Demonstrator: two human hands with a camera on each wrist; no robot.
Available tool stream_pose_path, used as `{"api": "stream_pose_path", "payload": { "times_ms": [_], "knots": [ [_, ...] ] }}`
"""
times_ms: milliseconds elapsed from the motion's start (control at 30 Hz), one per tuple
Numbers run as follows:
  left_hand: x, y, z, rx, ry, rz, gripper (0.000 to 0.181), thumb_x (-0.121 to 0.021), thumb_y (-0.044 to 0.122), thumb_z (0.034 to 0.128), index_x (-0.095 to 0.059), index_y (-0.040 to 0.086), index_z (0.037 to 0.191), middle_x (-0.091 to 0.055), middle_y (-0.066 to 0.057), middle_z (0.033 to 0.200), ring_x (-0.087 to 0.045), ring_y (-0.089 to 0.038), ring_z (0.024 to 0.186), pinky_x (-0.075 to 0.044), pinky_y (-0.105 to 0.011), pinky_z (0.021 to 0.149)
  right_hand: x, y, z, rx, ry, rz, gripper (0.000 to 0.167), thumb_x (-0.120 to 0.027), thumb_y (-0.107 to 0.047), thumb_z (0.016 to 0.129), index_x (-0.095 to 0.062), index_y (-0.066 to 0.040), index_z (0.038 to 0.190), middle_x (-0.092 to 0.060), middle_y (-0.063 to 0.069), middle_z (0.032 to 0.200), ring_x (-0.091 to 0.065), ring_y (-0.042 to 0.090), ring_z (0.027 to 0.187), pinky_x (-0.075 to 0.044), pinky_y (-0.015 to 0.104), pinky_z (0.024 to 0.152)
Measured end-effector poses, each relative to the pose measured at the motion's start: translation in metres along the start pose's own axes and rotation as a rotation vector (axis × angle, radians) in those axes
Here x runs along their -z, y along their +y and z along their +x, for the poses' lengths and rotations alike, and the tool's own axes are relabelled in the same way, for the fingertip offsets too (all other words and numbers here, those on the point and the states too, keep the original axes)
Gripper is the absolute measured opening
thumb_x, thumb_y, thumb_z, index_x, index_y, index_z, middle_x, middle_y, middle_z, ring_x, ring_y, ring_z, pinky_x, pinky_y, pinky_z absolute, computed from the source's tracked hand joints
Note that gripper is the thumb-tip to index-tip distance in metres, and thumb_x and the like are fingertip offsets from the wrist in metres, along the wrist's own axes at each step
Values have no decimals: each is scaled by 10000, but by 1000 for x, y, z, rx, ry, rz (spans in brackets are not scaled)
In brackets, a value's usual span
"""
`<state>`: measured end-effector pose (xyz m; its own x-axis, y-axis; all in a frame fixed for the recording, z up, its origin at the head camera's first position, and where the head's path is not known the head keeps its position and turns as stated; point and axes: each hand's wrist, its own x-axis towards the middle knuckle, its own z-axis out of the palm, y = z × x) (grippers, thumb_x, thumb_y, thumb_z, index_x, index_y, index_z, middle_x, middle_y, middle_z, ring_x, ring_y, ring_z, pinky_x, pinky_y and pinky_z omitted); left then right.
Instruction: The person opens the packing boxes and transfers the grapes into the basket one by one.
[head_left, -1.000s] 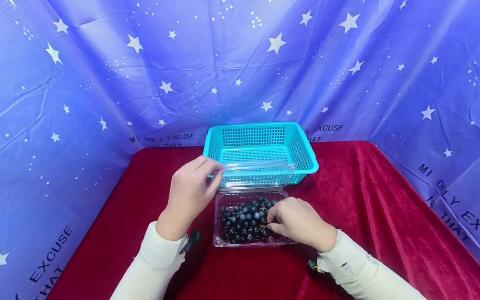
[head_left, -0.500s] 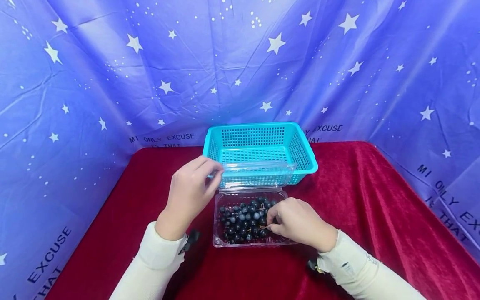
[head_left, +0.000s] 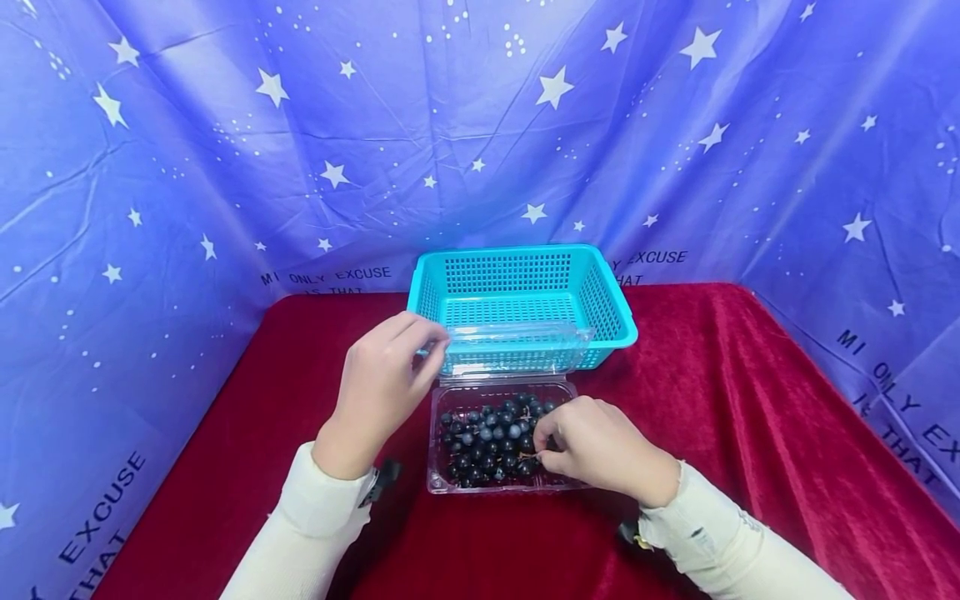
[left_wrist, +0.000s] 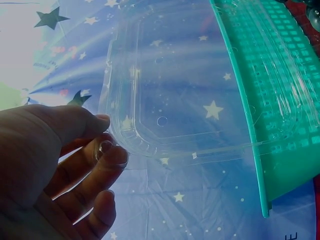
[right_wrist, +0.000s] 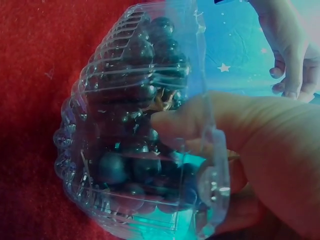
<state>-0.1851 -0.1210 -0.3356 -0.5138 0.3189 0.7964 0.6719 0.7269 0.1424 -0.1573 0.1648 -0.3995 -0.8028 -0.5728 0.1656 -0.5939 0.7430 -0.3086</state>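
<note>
A clear plastic box (head_left: 436,450) stands on the red cloth, its hinged lid (left_wrist: 172,107) raised and leaning back over the front of the basket. Dark grapes (head_left: 489,446) with brown stems fill most of it. At the lid's near-left corner, my left hand (head_left: 378,392) pinches the edge between thumb and fingers. My right hand (head_left: 600,446) reaches over the box's right side, thumb and fingers pinching a stem of the grapes. In the right wrist view the thumb (right_wrist: 180,120) is seen through the box wall; the other fingertips are partly hidden.
A turquoise plastic basket (head_left: 624,329) with a grid of holes stands behind the box. Red velvet cloth (head_left: 720,392) covers the table. A blue curtain with white stars (head_left: 450,100) hangs at the back and sides.
Both hands keep nearly the same place and hold. The grape stem at the right fingertips has shifted slightly. The box and basket have not moved.
</note>
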Motion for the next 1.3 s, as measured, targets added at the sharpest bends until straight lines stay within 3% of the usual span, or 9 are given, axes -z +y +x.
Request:
{"api": "stream_pose_path", "payload": {
  "times_ms": [433,733,1300],
  "knots": [
    [1,0,-1,6,-10,10,54,-745,120,919,-784,115,956,-730,-17,908,-646,-138,732,-588,-288,620,3,-5,-2,29,18,-5,232,-835,-165,769,-697,-349,739,-374,-237,491,-358,-46,495,-384,200,502],
    [0,0,-1,1,-3,3,52,-747,107,912,-781,114,950,-732,-16,910,-665,-136,748,-600,-288,633,3,-7,-3,54,55,-14,122,-818,-201,798,-763,-308,820,-410,-238,518,-356,-50,514,-365,193,493],
    [-1,-1,0,-2,1,5,53,-735,107,920,-780,116,949,-729,-12,906,-681,-136,766,-607,-282,640,8,-9,-2,95,124,-49,160,-774,-178,794,-707,-322,801,-403,-214,620,-353,-14,577,-322,187,493]
  ]
}}
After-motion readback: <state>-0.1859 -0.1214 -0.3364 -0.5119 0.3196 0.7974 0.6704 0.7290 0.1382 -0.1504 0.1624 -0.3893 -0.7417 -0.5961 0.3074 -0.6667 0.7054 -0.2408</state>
